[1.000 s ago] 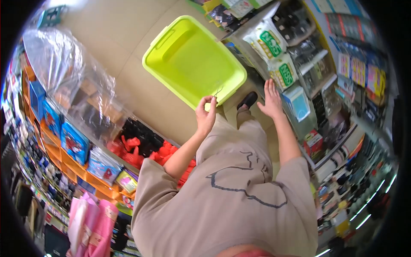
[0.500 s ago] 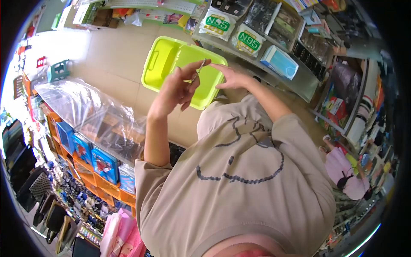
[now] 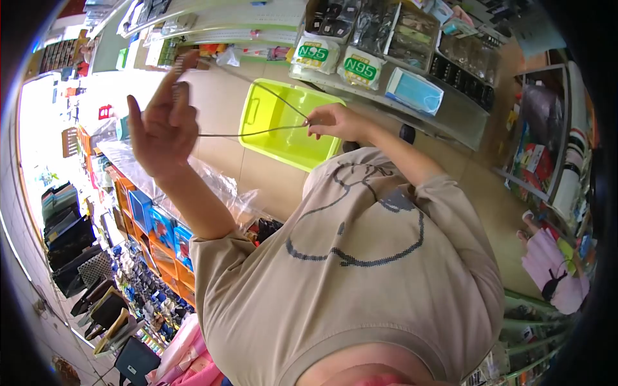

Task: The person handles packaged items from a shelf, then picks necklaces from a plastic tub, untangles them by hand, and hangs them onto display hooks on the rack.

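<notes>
A thin grey chain [image 3: 270,130] stretches taut between my hands in two strands that meet at my right hand. My left hand [image 3: 162,128] is raised at the left and blurred by motion. Its fingers are partly spread, with the chain looped round them; beaded links show by the upper finger. My right hand [image 3: 335,121] pinches the meeting point of the strands between thumb and fingertips. Below both strands stands a yellow-green plastic tub [image 3: 290,151] on the tiled floor.
A counter at the top right bears N95 mask packs [image 3: 360,69] and a blue box [image 3: 415,92]. Orange shelving [image 3: 168,267] and clear plastic sheeting [image 3: 215,180] are at the left. Another person in pink [image 3: 547,267] is at the far right.
My left hand has moved up and left, away from my right hand. The chain, bunched at my left fingers before, is now drawn out between both hands. The right hand has closed into a pinch.
</notes>
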